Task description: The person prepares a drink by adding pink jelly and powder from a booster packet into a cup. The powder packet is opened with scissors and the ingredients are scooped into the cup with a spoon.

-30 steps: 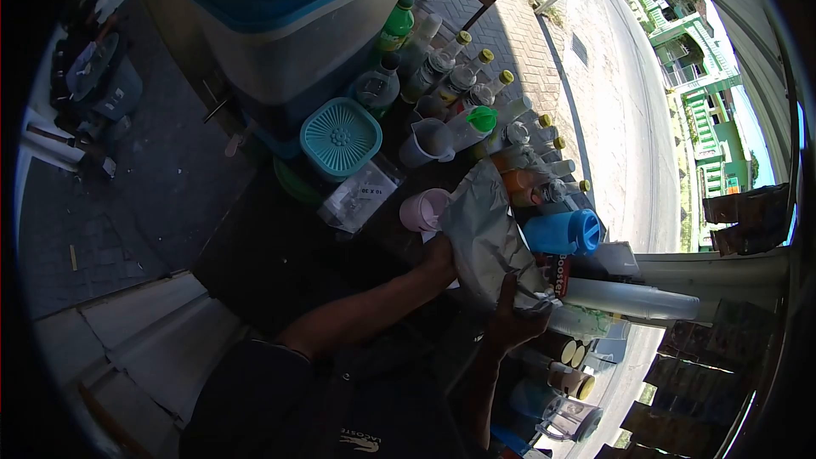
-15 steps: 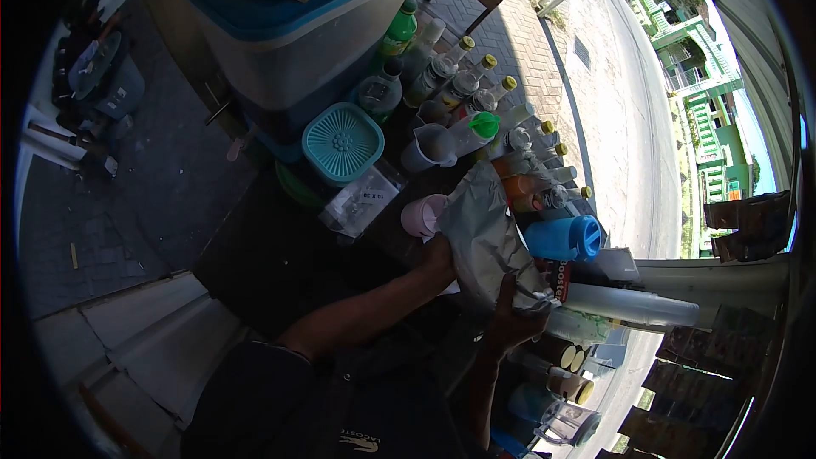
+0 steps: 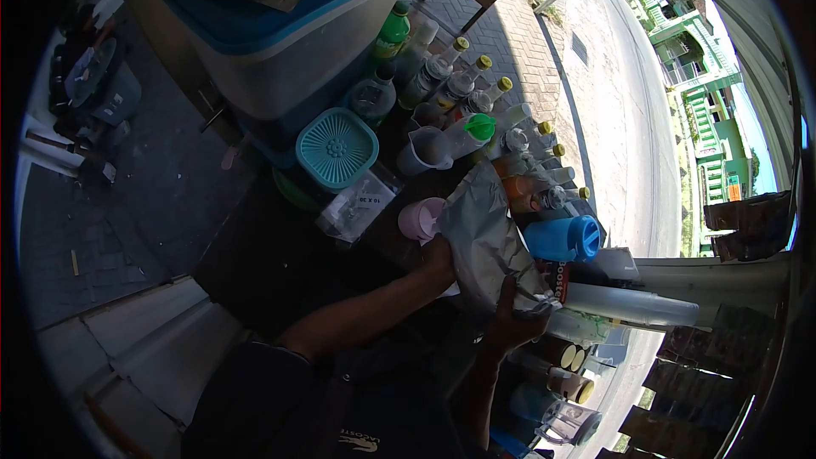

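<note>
A large crinkled silver foil bag is held between my two hands, tilted, with its upper end close to a pink cup. My left hand is closed on the bag's left side, just below the cup. On its lower right end my right hand grips it, thumb lying up along the foil. Something white shows at the cup's mouth beside the bag. Right of the foil lies a blue lidded tumbler, and a red and black "Booster" pack shows partly behind it.
Several glass bottles with yellow caps stand in rows behind a measuring jug. A teal lidded container and plastic packets lie left, near a big blue-lidded box. Stacked clear cups and a blender jug sit right.
The view has shifted slightly, so the box, teal container and bottles appear a little lower and further left. Both hands keep their hold on the foil bag.
</note>
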Tool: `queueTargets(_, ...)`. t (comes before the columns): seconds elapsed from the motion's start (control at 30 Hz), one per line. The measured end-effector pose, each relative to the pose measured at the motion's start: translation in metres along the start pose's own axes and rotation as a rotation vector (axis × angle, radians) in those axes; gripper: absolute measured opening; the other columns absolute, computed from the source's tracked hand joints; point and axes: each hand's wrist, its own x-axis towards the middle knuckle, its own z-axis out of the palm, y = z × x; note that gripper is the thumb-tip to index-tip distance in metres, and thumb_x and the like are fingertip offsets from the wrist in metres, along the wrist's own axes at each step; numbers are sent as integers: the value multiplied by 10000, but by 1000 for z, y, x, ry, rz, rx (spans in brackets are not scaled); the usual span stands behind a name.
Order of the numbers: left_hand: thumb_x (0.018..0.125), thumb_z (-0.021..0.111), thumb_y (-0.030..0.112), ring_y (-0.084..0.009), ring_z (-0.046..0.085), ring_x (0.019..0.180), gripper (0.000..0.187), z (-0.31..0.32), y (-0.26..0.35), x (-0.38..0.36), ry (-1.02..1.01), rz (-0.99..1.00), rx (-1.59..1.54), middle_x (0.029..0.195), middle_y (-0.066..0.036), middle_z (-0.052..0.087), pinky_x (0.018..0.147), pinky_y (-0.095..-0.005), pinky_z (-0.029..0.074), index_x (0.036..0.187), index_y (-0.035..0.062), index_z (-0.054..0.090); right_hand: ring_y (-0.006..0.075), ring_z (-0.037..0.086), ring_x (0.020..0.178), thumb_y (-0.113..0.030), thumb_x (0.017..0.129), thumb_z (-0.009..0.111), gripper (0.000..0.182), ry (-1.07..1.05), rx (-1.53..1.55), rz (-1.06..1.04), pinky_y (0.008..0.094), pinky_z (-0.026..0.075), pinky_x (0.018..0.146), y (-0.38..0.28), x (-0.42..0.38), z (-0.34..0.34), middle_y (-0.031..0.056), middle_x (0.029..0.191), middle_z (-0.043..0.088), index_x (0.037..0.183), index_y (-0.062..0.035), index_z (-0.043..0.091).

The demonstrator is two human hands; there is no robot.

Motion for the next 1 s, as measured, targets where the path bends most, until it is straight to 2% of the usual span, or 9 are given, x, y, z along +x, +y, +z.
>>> queueTargets(0.07, 1014, 383, 317, -324, 506, 1205, 452, -9, -1, 11, 62, 10, -11, 1331, -181, 492, 1063, -437, 393, 1318, -13, 439, 234, 612, 860, -187, 708, 839, 450, 8, -4, -11, 372, 488, 775, 3, 2, 0, 159, 937, 643, 979, 85, 603)
queueTargets(0.2, 1015, 387, 320, -324, 514, 1197, 450, -11, 1, 20, 20, -34, -13, 1325, -181, 500, 1063, -436, 396, 1316, -10, 443, 226, 604, 844, -186, 713, 836, 447, 8, -41, -5, 367, 484, 767, 12, 3, 1, 152, 919, 639, 976, 85, 598)
queueTargets(0.27, 1009, 313, 267, -315, 537, 1163, 434, -1, 1, 10, -18, 15, 37, 1278, -181, 518, 1013, -451, 432, 1294, -41, 425, 224, 597, 831, -192, 713, 836, 447, -7, -11, 41, 365, 477, 758, 14, 4, 2, 144, 913, 634, 972, 82, 595)
queueTargets(0.37, 1018, 375, 296, -328, 521, 1191, 429, -10, 2, 22, -19, -1, -23, 1315, -184, 512, 1060, -444, 401, 1309, -11, 449, 225, 597, 827, -193, 715, 835, 451, 14, 47, 2, 361, 478, 754, 8, 7, 6, 141, 922, 633, 980, 81, 593)
queueTargets(0.6, 1017, 356, 267, -328, 523, 1185, 413, -26, -4, 45, 37, 3, -32, 1308, -184, 516, 1051, -438, 408, 1302, -13, 457, 238, 607, 864, -178, 722, 827, 450, -10, -6, 0, 367, 486, 788, 3, 11, 8, 150, 950, 634, 1003, 82, 590)
queueTargets(0.7, 1020, 273, 259, -318, 509, 1193, 431, -33, -9, 54, -51, 23, -6, 1321, -190, 479, 1019, -452, 421, 1310, -37, 393, 240, 606, 877, -173, 726, 823, 448, -7, 63, 26, 373, 483, 806, 3, 13, 9, 151, 949, 634, 1008, 82, 588)
queueTargets(0.8, 1019, 278, 257, -313, 520, 1178, 426, -34, -12, 59, -118, 14, -12, 1315, -186, 483, 1011, -449, 429, 1306, -35, 396, 242, 609, 887, -167, 728, 820, 447, -13, 77, 32, 375, 483, 817, 4, 14, 8, 156, 964, 635, 1014, 85, 587)
queueTargets(0.9, 1014, 300, 254, -310, 534, 1157, 416, -24, -13, 50, -82, 24, -6, 1293, -181, 498, 1000, -443, 440, 1294, -34, 409, 240, 611, 899, -163, 727, 821, 450, -3, 50, 42, 375, 483, 821, 2, 16, 5, 160, 984, 635, 1019, 88, 587)
queueTargets(1.0, 1008, 386, 295, -322, 525, 1179, 410, -17, -12, 38, -21, -11, -20, 1289, -174, 529, 1054, -441, 401, 1282, 4, 477, 238, 611, 905, -160, 729, 821, 443, -26, 10, 44, 373, 483, 825, 3, 15, 2, 163, 990, 636, 1014, 87, 589)
